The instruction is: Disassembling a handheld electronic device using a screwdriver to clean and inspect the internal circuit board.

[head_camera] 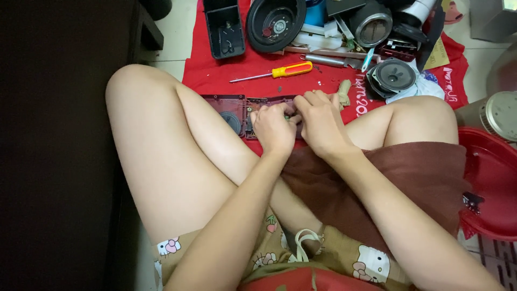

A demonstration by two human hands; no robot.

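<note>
I see both hands meeting over a dark red plastic casing (237, 110) that lies on a red cloth (215, 70) on the floor, just in front of the crossed legs. My left hand (274, 128) has its fingers curled down and pressed together on the middle of the casing, and the right hand (319, 119) sits touching it on the right, fingers bent and pinching at the same spot; what exactly lies between the fingertips is hidden, so I cannot tell whether it is a small part or the casing's edge. The casing is open, with a round dark speaker cone visible in its left compartment. Just beyond the casing, a screwdriver (277, 71) with a yellow and orange handle lies on the cloth, its tip pointing left. Farther beyond the casing stands a black rectangular box (224, 29), and beside that a large round black speaker frame (276, 22). Beyond the casing and to its right lies a smaller grey speaker (392, 77) on white material, with a cluttered heap of parts behind it. Well to the right of the casing a red plastic basin (493, 183) sits by the knee, and a brown towel (377, 183) covers the lap nearer than the casing.
</note>
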